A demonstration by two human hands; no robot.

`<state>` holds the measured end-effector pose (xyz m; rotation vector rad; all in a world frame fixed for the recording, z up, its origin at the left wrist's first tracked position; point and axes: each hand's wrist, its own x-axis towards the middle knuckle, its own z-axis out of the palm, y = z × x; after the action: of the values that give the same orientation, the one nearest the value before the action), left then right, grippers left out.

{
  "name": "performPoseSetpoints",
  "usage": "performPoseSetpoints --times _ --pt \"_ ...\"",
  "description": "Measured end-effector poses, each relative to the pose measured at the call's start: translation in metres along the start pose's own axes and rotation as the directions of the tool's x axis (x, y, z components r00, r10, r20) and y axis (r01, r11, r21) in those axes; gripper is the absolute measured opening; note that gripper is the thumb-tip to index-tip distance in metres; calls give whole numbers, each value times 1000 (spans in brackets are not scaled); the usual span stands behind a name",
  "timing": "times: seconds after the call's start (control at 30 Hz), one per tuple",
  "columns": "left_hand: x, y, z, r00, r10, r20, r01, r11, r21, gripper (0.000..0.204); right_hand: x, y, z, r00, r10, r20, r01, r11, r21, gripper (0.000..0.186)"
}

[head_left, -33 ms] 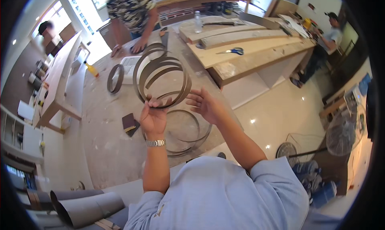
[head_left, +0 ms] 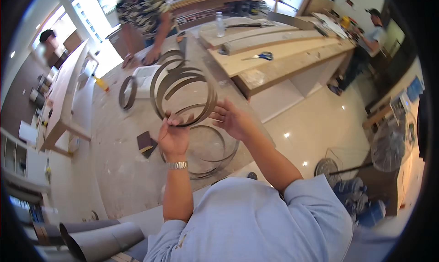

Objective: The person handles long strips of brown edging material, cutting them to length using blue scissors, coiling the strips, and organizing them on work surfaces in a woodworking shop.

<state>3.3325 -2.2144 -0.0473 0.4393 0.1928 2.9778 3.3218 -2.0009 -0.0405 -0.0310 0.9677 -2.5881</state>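
A loose coil of thin brown-grey strip (head_left: 211,98), wound in several loops, is held up over the worktable. My left hand (head_left: 173,138), with a metal watch on its wrist, pinches the coil's lower edge between thumb and fingers. On the coil's right side is my right hand (head_left: 234,120), its fingers spread and their tips at the band; whether they touch it I cannot tell. Below, larger loops of thin strip (head_left: 223,144) lie on the table, partly hidden by my left hand and wrist. Left of these rests a dark sanding pad (head_left: 144,140).
A smaller strip coil (head_left: 133,93) and a white tray-like item (head_left: 145,82) sit farther back on the worktable (head_left: 119,170). A co-worker in a camouflage shirt (head_left: 146,10) leans there. Scissors (head_left: 265,56) lie on the wooden bench at right. A fan (head_left: 388,147) stands at far right.
The whole view has shifted slightly, so the background sits a little farther left. Both hands and the coil keep nearly the same pose.
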Motion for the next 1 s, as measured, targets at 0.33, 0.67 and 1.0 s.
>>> performPoseSetpoints --times 0.33,0.67,1.0 --pt "-46 7 -53 981 -151 -124 173 967 187 31 -38 14 -1 991 -116 60 129 945 -299 27" --pt "-72 5 -91 874 -96 -476 279 902 329 33 -54 -9 -20 988 -151 28 135 768 -625 46" --pt "-57 26 -103 914 9 -405 100 964 245 16 -53 -15 -65 877 -312 -366 162 908 -386 39"
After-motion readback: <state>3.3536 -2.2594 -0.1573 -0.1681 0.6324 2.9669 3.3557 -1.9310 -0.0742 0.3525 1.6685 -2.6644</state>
